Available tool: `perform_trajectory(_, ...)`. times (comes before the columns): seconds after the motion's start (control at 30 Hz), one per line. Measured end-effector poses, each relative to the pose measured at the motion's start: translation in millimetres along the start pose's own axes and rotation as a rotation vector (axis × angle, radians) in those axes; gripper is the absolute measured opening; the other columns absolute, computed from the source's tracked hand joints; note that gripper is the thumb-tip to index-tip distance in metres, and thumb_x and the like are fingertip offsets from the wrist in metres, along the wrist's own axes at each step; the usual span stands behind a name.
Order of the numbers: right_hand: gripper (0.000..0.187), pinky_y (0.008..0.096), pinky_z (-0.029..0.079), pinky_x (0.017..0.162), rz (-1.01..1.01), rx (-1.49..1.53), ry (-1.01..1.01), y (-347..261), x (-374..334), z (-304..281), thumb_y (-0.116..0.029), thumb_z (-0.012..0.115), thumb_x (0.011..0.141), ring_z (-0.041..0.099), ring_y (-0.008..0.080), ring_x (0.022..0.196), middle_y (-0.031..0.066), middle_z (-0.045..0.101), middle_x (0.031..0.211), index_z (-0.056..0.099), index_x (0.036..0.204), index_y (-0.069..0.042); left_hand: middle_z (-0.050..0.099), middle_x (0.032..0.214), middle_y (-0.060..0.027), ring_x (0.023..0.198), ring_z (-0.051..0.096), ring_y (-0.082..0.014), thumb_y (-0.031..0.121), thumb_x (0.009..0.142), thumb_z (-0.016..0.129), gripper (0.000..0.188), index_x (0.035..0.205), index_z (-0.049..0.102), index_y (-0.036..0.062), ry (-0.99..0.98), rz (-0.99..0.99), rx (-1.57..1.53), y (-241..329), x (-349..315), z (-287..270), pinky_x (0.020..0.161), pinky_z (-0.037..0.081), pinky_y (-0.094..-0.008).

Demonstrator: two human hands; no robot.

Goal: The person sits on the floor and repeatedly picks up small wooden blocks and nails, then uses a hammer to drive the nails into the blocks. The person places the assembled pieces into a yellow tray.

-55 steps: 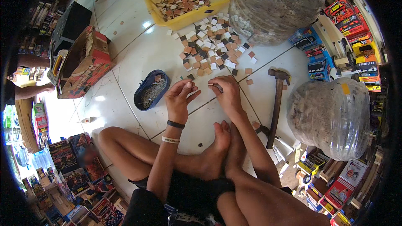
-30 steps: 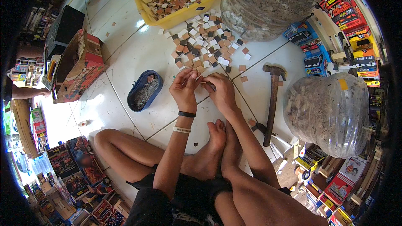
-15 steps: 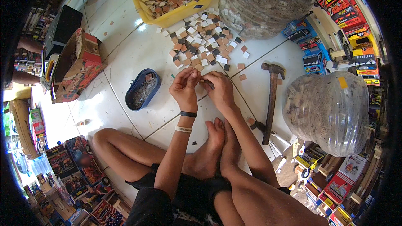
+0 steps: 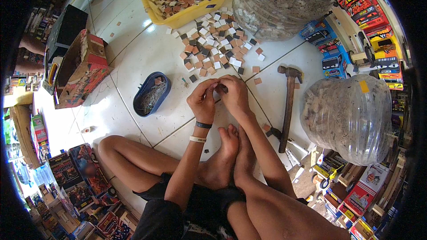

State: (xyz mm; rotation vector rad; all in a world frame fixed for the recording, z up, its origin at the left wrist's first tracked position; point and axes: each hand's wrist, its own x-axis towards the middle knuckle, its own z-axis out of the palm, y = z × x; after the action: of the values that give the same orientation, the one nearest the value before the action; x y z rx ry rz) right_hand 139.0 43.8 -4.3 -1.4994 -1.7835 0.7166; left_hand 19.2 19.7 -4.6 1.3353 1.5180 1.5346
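My left hand [image 4: 202, 103] and my right hand [image 4: 234, 97] meet fingertip to fingertip above the tiled floor. The left thumb and fingers are pinched together; anything small between them is hidden. My right fingers curl closed around something dark, too covered to make out. Just beyond both hands spreads a loose pile of small square pieces [image 4: 217, 46] in white, brown and black. One black square piece [image 4: 192, 78] lies beside my left hand. Left of that hand stands a blue oval tub [image 4: 168, 90] with thin nail-like pins and a brown piece inside.
A yellow basin [image 4: 149, 6] of brown squares stands at the far side. On the right lie a hammer [image 4: 288, 106] and a bulging clear plastic bag [image 4: 349, 120]; a larger bag [image 4: 284, 4] sits beyond. An open carton [image 4: 82, 73] and another person's arm [image 4: 31, 66] are left. Toy trucks [image 4: 336, 64] line the sides.
My left hand has shifted right and slightly nearer, its fingertips now against my right hand's. The black square beside it has come into view. My right hand has barely moved.
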Motion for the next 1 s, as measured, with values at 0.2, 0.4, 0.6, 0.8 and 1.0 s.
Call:
perform_trajectory(0.2, 0.019, 0.0474, 0.056, 0.083, 0.066, 0.067, -0.005, -0.7, -0.1, 2.1, -0.004, 0.077, 0.085, 0.07, 0.0377, 0.096, 0.0153, 0.073, 0.097, 0.071, 0.102, -0.003, 0.081, 0.101, -0.0102, 0.092, 0.076, -0.017, -0.012, 0.091, 0.07, 0.021, 0.105, 0.079, 0.0001, 0.067, 0.205, 0.157, -3.8, -2.3, -3.1, 0.083, 0.059, -0.0293)
perform_trajectory(0.4, 0.018, 0.048, 0.055, 0.083, 0.075, 0.043, -0.047, 0.4, 1.1, 0.9, -0.004, 0.077, 0.084, 0.07, 0.0377, 0.096, 0.0156, 0.074, 0.097, 0.07, 0.101, -0.004, 0.081, 0.101, -0.0117, 0.091, 0.078, -0.0212, -0.013, 0.09, 0.07, 0.023, 0.106, 0.079, 0.001, -0.001, 0.054, 0.086, 1.8, -0.9, -8.2, 0.081, 0.06, -0.0311)
perform_trajectory(0.6, 0.02, 0.0482, 0.054, 0.086, 0.051, -0.021, -0.055, -1.0, -0.5, -0.7, -0.002, 0.076, 0.082, 0.069, 0.0381, 0.098, 0.0154, 0.074, 0.098, 0.07, 0.101, -0.003, 0.081, 0.1, -0.0123, 0.089, 0.078, -0.0216, -0.012, 0.089, 0.071, 0.023, 0.106, 0.079, 0.0021, 0.001, 0.072, 0.149, 2.9, 1.8, -8.5, 0.08, 0.06, -0.0315)
perform_trajectory(0.8, 0.03, 0.0469, 0.052, 0.094, -0.121, -0.088, 0.067, -18.1, -9.1, -15.2, -0.005, 0.078, 0.085, 0.066, 0.0384, 0.106, 0.0161, 0.072, 0.111, 0.068, 0.113, -0.003, 0.081, 0.099, -0.0109, 0.088, 0.078, -0.0209, -0.011, 0.09, 0.071, 0.021, 0.103, 0.08, 0.0028, 0.003, 0.092, 0.178, 2.3, 0.9, -7.6, 0.078, 0.06, -0.0312)
perform_trajectory(1.0, 0.034, 0.0502, 0.05, 0.096, 0.128, -0.278, 0.075, -37.2, -80.4, -62.6, -0.014, 0.075, 0.093, 0.064, 0.0417, 0.106, 0.0173, 0.068, 0.117, 0.063, 0.123, -0.003, 0.082, 0.098, -0.0086, 0.087, 0.078, -0.0174, -0.005, 0.093, 0.072, 0.014, 0.1, 0.081, 0.0036, 0.008, 0.049, 0.176, 1.7, 0.6, -8.7, 0.08, 0.059, -0.0307)
